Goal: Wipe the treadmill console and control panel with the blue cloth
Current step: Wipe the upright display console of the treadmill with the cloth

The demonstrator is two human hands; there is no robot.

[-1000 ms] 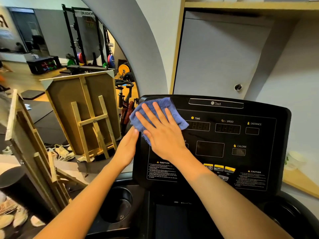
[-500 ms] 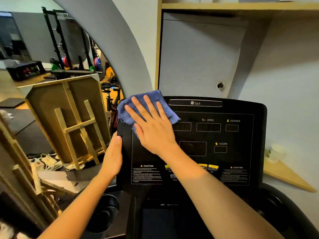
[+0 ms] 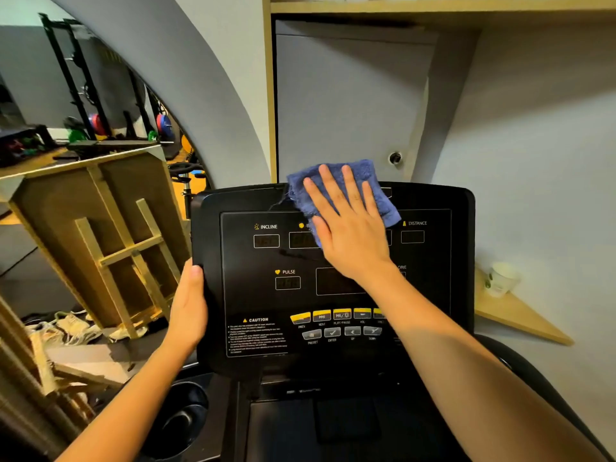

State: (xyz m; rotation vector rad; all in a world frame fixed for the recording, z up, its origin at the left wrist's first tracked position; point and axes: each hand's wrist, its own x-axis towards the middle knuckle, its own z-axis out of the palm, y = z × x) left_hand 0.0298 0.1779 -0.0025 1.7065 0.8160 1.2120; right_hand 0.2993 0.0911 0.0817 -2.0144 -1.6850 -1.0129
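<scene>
A: Head view, cloth location?
B: Blue cloth [image 3: 336, 191] is pressed flat against the top centre of the treadmill console [image 3: 333, 278] by the right hand [image 3: 350, 235], fingers spread, nothing gripped.
A: Left hand [image 3: 188, 308]?
B: Console's left edge is clasped by it, thumb on front. Control panel buttons [image 3: 333, 323] are seen below the cloth.

Right hand [image 3: 350, 235] sliding cloth [image 3: 336, 191] rightward along console [image 3: 333, 281] top, from upper-left corner toward middle. INCLINE and PULSE readouts, earlier covered, now showing. Left hand [image 3: 188, 308] shifting lower on console's left edge, thumb wrapping onto front face.
</scene>
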